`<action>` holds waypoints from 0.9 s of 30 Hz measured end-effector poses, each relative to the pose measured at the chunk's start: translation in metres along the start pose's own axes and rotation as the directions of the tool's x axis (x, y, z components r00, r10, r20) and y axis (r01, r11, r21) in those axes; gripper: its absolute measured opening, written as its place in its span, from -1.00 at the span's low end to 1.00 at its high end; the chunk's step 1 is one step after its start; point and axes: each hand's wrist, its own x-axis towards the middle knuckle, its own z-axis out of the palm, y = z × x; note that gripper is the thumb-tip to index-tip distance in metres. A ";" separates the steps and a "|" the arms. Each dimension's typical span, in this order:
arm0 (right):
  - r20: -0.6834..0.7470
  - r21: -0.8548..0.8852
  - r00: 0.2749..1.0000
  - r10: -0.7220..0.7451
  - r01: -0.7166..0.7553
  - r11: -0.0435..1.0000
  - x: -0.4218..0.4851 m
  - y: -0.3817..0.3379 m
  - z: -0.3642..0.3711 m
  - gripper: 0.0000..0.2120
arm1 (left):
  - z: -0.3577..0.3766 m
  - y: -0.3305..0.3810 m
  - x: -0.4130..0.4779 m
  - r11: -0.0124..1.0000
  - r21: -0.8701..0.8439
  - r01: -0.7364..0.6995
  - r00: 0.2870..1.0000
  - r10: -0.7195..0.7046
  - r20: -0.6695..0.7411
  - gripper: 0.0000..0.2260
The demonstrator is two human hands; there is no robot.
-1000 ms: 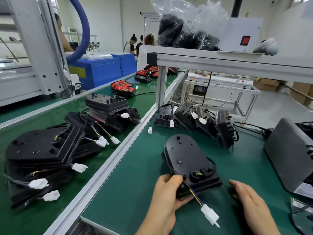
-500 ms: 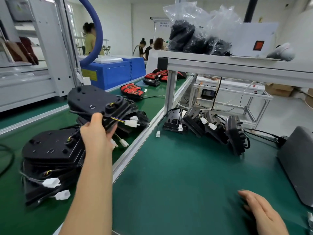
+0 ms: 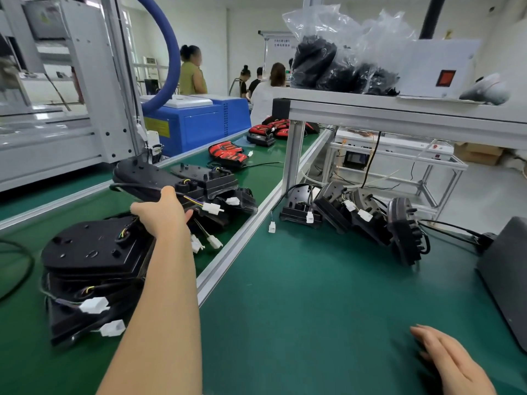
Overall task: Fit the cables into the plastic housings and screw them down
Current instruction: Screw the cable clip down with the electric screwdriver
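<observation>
Black housing stacks (image 3: 91, 249) crowd the left hand (image 3: 161, 216)'s housing (image 3: 139, 178).

My left hand (image 3: 162, 215) hanging over belt (image 3: 34, 366) on left side, holding housing (image 3: 142, 178) up just left of far stack (image 3: 219, 183). Near stack (image 3: 91, 252) sitting on belt, left of my forearm. Rail (image 3: 236, 246) running between belt and bench (image 3: 313, 309) on right. My right hand (image 3: 453, 363) lying flat on bench at near right, box (image 3: 507, 275) standing beyond it at right edge. Row of housings (image 3: 356, 215) leaning at back of bench, below shelf (image 3: 399, 115). Bags (image 3: 342, 61) sitting on shelf.
</observation>
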 end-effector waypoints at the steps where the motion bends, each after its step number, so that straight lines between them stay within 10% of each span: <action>1: -0.004 -0.001 1.000 -0.002 0.002 1.000 0.001 0.001 0.000 -0.72 | 0.001 -0.002 0.002 0.999 0.031 -0.019 1.000 0.019 -0.003 -0.53; 27: 0.024 -0.024 0.999 -0.033 0.033 0.999 0.001 -0.005 -0.004 -0.75 | -0.010 -0.019 -0.001 0.994 0.055 0.091 0.985 -0.098 0.141 -0.48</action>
